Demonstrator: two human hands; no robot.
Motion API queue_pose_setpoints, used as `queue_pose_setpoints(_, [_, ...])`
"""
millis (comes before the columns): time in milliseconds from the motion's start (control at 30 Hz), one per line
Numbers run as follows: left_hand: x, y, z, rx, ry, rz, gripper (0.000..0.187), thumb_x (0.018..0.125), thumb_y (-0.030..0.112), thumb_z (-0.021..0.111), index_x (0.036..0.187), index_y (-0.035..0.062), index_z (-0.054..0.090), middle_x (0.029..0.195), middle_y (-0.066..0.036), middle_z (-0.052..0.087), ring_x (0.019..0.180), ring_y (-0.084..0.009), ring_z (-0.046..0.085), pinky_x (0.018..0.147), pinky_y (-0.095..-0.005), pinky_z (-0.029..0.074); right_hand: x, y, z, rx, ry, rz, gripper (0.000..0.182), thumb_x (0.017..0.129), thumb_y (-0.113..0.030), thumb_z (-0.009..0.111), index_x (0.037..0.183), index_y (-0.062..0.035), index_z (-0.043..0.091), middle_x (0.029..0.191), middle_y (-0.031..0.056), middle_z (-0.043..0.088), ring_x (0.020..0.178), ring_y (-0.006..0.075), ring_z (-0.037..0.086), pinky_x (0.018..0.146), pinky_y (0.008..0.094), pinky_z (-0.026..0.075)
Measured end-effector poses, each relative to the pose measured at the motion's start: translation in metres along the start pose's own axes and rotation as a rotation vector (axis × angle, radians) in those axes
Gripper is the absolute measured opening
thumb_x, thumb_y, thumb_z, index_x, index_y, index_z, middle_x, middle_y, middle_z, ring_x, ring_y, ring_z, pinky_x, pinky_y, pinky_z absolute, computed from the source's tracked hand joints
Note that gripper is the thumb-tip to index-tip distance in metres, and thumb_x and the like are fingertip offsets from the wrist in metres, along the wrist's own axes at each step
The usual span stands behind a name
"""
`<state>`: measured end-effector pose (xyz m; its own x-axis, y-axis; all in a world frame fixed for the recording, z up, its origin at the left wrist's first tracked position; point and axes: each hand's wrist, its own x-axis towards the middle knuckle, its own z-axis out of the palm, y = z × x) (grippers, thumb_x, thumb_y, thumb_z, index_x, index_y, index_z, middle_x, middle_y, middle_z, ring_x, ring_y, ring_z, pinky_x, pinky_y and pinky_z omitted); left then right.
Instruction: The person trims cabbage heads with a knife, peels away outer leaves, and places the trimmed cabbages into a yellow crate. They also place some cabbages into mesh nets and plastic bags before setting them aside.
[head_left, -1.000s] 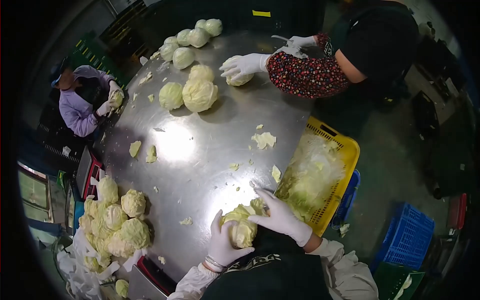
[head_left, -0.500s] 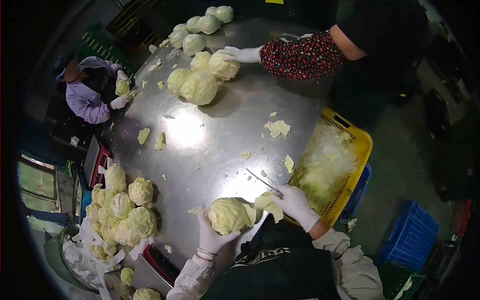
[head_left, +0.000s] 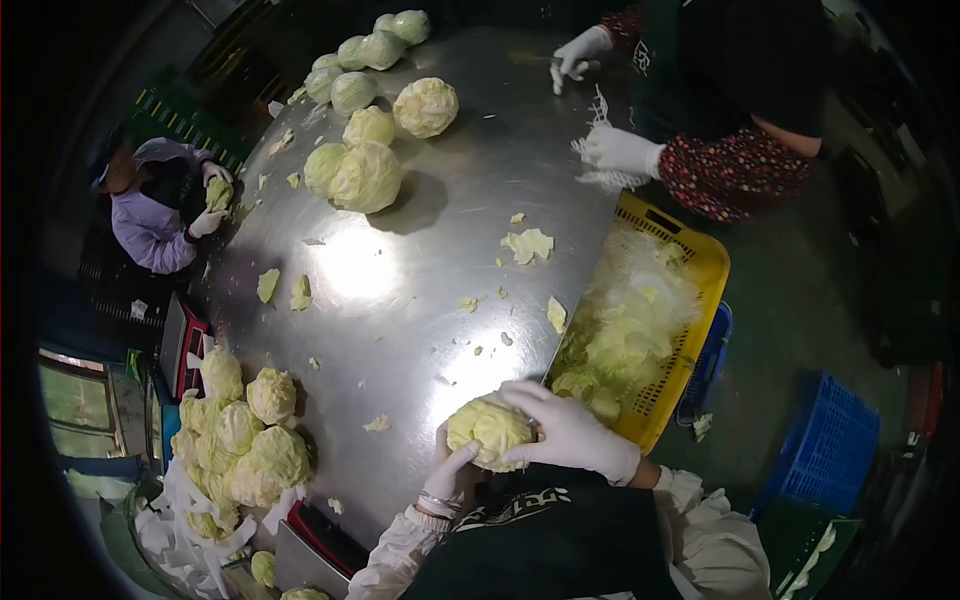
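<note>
A pale green cabbage (head_left: 488, 430) is between my two gloved hands, close to my apron at the table's near edge. My left hand (head_left: 450, 475) grips it from the left and below, thumb on its front. The right hand (head_left: 580, 435) wraps over its top and right side, with the fingers bent around it. I cannot clearly make out the knife, seen earlier in my right hand. Just beyond my right hand stands a yellow crate (head_left: 712, 275) holding loose cabbage leaves.
Trimmed cabbages (head_left: 240, 430) are heaped at the left, beside a red-edged scale (head_left: 325, 535). More cabbages (head_left: 365, 178) sit across the metal table (head_left: 450, 270), among leaf scraps. A co-worker's gloved hand (head_left: 620, 150) holds white netting. Another person (head_left: 160, 205) handles a cabbage. Blue crate (head_left: 825, 440) at right.
My right hand has moved onto the cabbage, and the loose leaf beside it is gone from there. The co-worker opposite has let go of a cabbage and now has white netting in hand.
</note>
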<state>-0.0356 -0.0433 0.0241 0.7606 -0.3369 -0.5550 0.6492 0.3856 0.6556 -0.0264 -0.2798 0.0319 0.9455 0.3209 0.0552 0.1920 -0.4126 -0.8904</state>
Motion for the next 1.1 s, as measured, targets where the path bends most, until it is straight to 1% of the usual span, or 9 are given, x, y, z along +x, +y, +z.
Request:
queue_pose_setpoints(133, [0.003,-0.001,-0.018,-0.108,-0.07,-0.212,0.073,0.098,0.036,0.062,0.156,0.0081,0.028,0.151,-0.021,0.044,0.134,-0.0388,0.053,0.107,-0.0557,0.05,0.001,0.029,0.02,0.525,0.165,0.193,0.013,0.093,-0.011,0.073,0.1,-0.0006,0.07,0.093,0.0045,0.072,0.065,0.0084,0.062,0.059,0.0231,0.05])
queue_pose_setpoints(200, [0.001,0.0,-0.021,-0.315,-0.098,-0.289,0.075,0.098,0.042,0.059,0.157,0.0082,0.027,0.153,-0.022,0.041,0.138,-0.0404,0.048,0.109,-0.056,0.049,0.0,0.03,0.001,0.67,0.325,0.457,0.01,0.095,-0.01,0.071,0.091,-0.0028,0.065,0.072,0.0005,0.065,0.052,0.0048,0.053,0.049,0.0232,0.043])
queue_pose_setpoints(300, [0.0,0.002,-0.018,-0.607,-0.146,-0.391,0.077,0.099,0.051,0.053,0.159,0.009,0.027,0.157,-0.023,0.036,0.141,-0.0436,0.043,0.11,-0.0576,0.047,-0.011,0.036,-0.019,0.618,0.383,0.487,0.015,0.094,-0.012,0.071,0.097,0.0007,0.065,0.077,0.0013,0.067,0.056,0.0054,0.054,0.052,0.0235,0.043])
queue_pose_setpoints(367, [0.0,0.001,-0.013,-0.699,-0.148,-0.424,0.077,0.1,0.054,0.051,0.159,0.0096,0.027,0.158,-0.023,0.034,0.141,-0.0451,0.043,0.11,-0.0588,0.046,-0.017,0.017,-0.024,0.271,0.259,0.196,0.028,0.092,-0.015,0.073,0.114,0.0014,0.064,0.095,0.0053,0.069,0.068,0.0094,0.06,0.06,0.0253,0.048])
queue_pose_setpoints(467, [0.004,0.005,0.0,-0.816,-0.072,-0.465,0.078,0.099,0.054,0.054,0.158,0.0098,0.028,0.156,-0.025,0.037,0.138,-0.0463,0.045,0.109,-0.0569,0.048,-0.028,-0.01,-0.023,-0.028,-0.038,0.124,0.045,0.099,-0.033,0.062,0.136,-0.0074,0.058,0.128,0.0138,0.062,0.094,0.0291,0.069,0.077,0.036,0.056])
queue_pose_setpoints(633, [0.006,0.007,0.009,-0.964,-0.026,-0.444,0.075,0.101,0.054,0.053,0.157,0.0097,0.029,0.157,-0.023,0.035,0.139,-0.0459,0.043,0.111,-0.0582,0.046,-0.054,-0.013,-0.033,-0.273,-0.157,0.117,0.039,0.099,-0.035,0.06,0.129,-0.0103,0.064,0.1,0.0086,0.07,0.077,0.0286,0.07,0.067,0.0389,0.056])
queue_pose_setpoints(967, [0.008,-0.003,0.016,-0.853,-0.002,-0.334,0.075,0.102,0.049,0.054,0.157,0.0072,0.025,0.157,-0.023,0.035,0.141,-0.043,0.042,0.112,-0.0592,0.045,-0.071,-0.024,-0.039,-0.467,-0.206,0.134,0.036,0.096,-0.035,0.065,0.121,-0.0101,0.068,0.085,0.0086,0.066,0.067,0.0291,0.067,0.061,0.0389,0.054])
queue_pose_setpoints(1067, [0.009,-0.001,0.019,-0.924,0.038,-0.408,0.075,0.102,0.046,0.057,0.157,0.0076,0.025,0.156,-0.023,0.036,0.141,-0.0428,0.043,0.111,-0.0584,0.046,-0.067,-0.024,-0.039,-0.547,-0.116,0.182,0.032,0.096,-0.03,0.064,0.119,-0.0074,0.067,0.088,0.0116,0.067,0.071,0.0297,0.068,0.063,0.0387,0.055])
queue_pose_setpoints(1100, [0.009,-0.003,0.019,-0.925,0.035,-0.408,0.075,0.102,0.046,0.057,0.157,0.0076,0.025,0.156,-0.023,0.036,0.141,-0.0428,0.043,0.111,-0.0584,0.046,-0.063,-0.014,-0.036,-0.457,0.159,0.2,0.032,0.096,-0.03,0.064,0.119,-0.0082,0.066,0.088,0.0104,0.067,0.072,0.0288,0.068,0.062,0.0386,0.054])
